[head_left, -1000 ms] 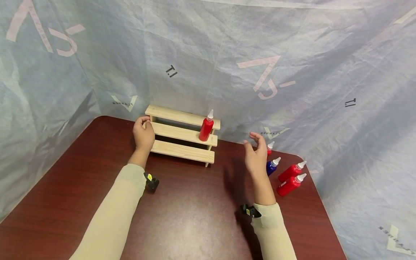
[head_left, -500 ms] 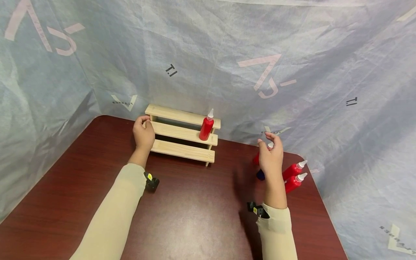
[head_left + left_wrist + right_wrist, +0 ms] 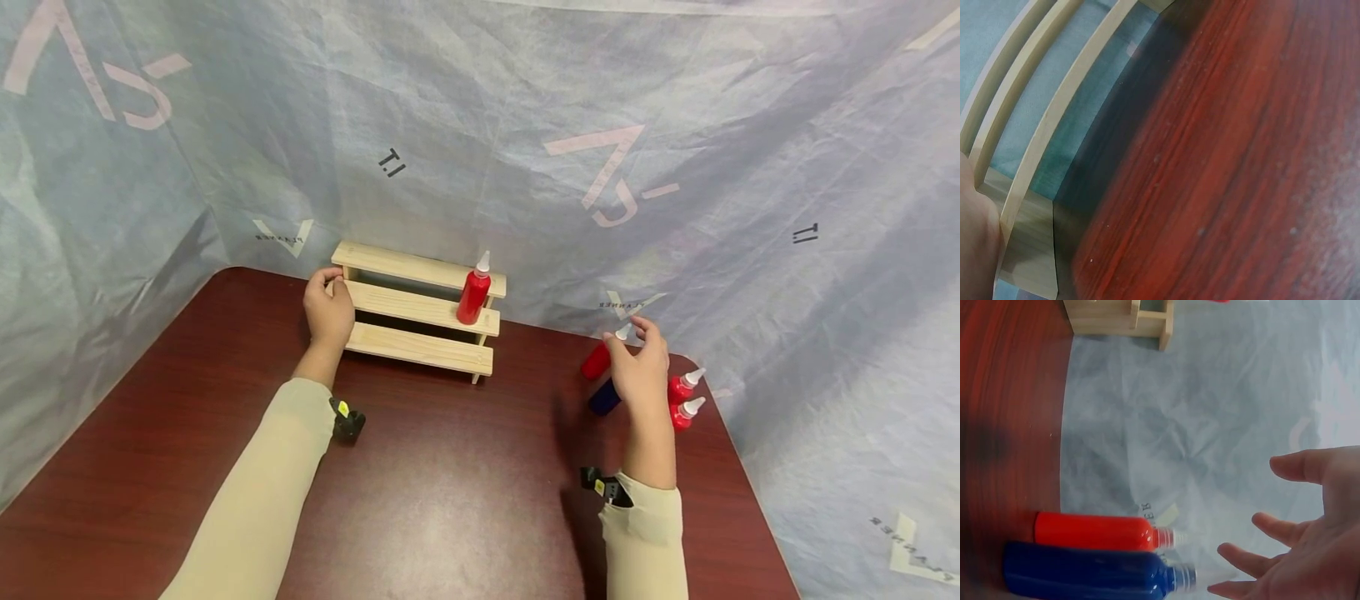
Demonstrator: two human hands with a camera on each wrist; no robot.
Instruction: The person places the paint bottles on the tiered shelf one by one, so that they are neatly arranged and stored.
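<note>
A three-step wooden display shelf stands toward the back of the table, its left end gripped by my left hand. The left wrist view shows part of that hand against the shelf's boards. One red squeeze bottle with a white nozzle stands upright at the right of the middle step. My right hand, fingers spread and holding nothing, is above a blue squeeze bottle, partly hiding it. In the right wrist view, fingertips point toward the nozzle end of the blue bottle.
Beside the blue bottle stands another red bottle. Two more red bottles are at the table's right edge, partly behind my right hand. The dark red wooden table is bordered by a hanging grey cloth at back and sides.
My right hand has moved rightward over the bottles, now covering part of the blue one and the two rightmost red ones. The left hand stays at the shelf's end.
</note>
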